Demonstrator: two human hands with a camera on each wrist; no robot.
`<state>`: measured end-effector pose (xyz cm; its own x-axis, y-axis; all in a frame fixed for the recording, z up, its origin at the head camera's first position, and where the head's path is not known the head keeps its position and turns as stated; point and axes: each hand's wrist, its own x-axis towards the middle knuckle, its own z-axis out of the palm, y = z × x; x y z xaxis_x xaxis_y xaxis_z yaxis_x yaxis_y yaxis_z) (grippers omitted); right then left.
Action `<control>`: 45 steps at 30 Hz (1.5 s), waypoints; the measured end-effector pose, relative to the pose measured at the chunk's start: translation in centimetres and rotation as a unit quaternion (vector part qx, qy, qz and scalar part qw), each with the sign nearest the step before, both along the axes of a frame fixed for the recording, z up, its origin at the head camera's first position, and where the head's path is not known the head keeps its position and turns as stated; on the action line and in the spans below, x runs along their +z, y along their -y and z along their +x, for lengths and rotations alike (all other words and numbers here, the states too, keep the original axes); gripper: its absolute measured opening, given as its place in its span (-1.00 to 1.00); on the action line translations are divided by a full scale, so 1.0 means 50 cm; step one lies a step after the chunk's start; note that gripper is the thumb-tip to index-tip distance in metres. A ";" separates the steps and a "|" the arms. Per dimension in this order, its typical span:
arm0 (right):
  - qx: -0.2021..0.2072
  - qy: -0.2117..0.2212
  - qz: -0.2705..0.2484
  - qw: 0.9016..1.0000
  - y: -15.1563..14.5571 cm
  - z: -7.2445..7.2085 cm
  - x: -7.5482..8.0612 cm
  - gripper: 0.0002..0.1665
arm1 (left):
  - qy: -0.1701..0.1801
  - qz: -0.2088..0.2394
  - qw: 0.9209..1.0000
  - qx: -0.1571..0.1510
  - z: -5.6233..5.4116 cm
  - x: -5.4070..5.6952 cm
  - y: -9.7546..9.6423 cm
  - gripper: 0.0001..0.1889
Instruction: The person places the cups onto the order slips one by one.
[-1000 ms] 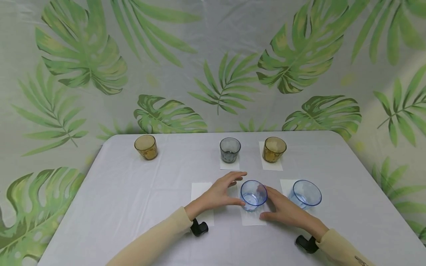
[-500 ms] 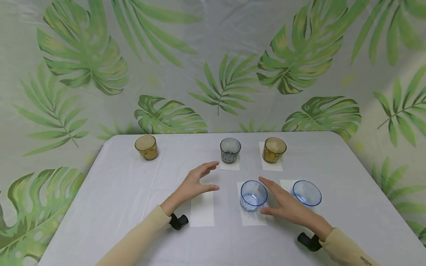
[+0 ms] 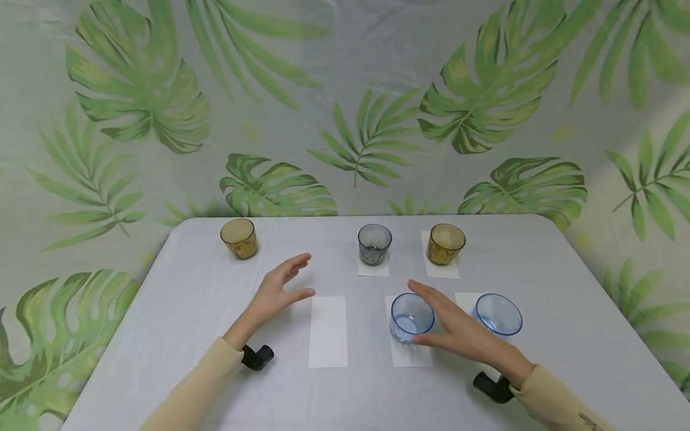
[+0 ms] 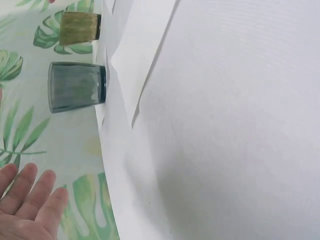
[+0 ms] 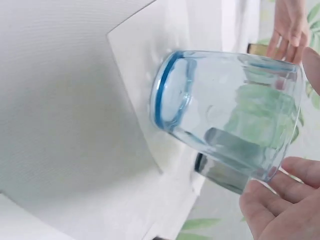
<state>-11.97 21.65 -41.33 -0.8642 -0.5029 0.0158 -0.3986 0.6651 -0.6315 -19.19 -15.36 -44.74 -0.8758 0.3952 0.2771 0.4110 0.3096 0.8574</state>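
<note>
A clear blue drinking glass (image 3: pixel 404 320) stands upright on a white paper rectangle (image 3: pixel 412 357) at the front. My right hand (image 3: pixel 458 329) reaches round its right side, fingers extended past the far rim and thumb at the near side. In the right wrist view, the fingertips (image 5: pixel 255 192) lie right at the rim of this blue glass (image 5: pixel 200 100). My left hand (image 3: pixel 272 296) is in the air to the left, holding nothing, thumb and fingers spread apart. Nearest to it is a bare paper rectangle (image 3: pixel 329 332) on the table.
A second blue glass (image 3: pixel 498 314) stands behind my right wrist on its own paper. At the back, a grey glass (image 3: pixel 374 245) and an amber glass (image 3: pixel 445 245) stand on papers. Another amber glass (image 3: pixel 239 239) stands at the back left, directly on the white tablecloth (image 3: pixel 188 287).
My left hand has moved away from the blue glass to the left, past the bare paper. My right hand first eased off slightly, then shifted left around the glass, which stays in place.
</note>
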 end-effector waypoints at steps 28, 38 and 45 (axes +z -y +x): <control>0.074 -0.015 -0.022 0.997 0.087 -0.007 0.022 0.02 | -0.035 0.043 0.984 0.167 -0.006 0.029 0.164 -0.32; 0.103 -0.006 -0.023 0.994 0.146 0.001 0.015 -0.02 | -0.061 0.059 0.970 0.229 0.009 0.079 0.170 -0.39; 0.118 0.002 -0.021 0.993 0.183 0.003 0.002 -0.04 | -0.055 0.072 0.960 0.263 -0.003 0.075 0.186 -0.38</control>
